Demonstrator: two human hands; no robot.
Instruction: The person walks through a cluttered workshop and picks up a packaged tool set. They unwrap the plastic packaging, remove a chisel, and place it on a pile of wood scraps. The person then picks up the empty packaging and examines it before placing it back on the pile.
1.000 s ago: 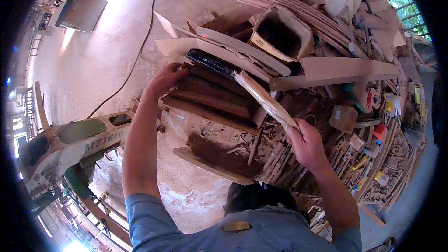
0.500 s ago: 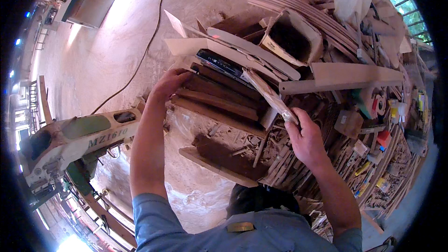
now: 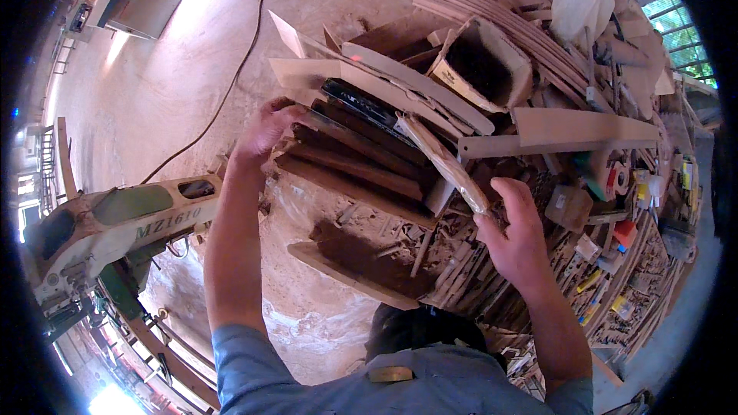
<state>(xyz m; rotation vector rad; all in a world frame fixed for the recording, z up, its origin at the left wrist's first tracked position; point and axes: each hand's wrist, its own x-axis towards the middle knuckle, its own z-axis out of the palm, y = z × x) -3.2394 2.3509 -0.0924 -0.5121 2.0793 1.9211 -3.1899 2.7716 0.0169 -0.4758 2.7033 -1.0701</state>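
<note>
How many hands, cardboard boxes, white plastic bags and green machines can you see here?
Hands: 2, left hand and right hand
Open cardboard box: 1
White plastic bag: 1
Green and cream machine: 1
Total: 5

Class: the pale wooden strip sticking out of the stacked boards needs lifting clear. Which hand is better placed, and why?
Probably the right hand: it is already at the near end of the pale strip. The left hand rests on the far-left edge of the stacked boards.

head cam | looks steeply down from above | close over wood pile [image 3: 369, 161] | single view
</note>
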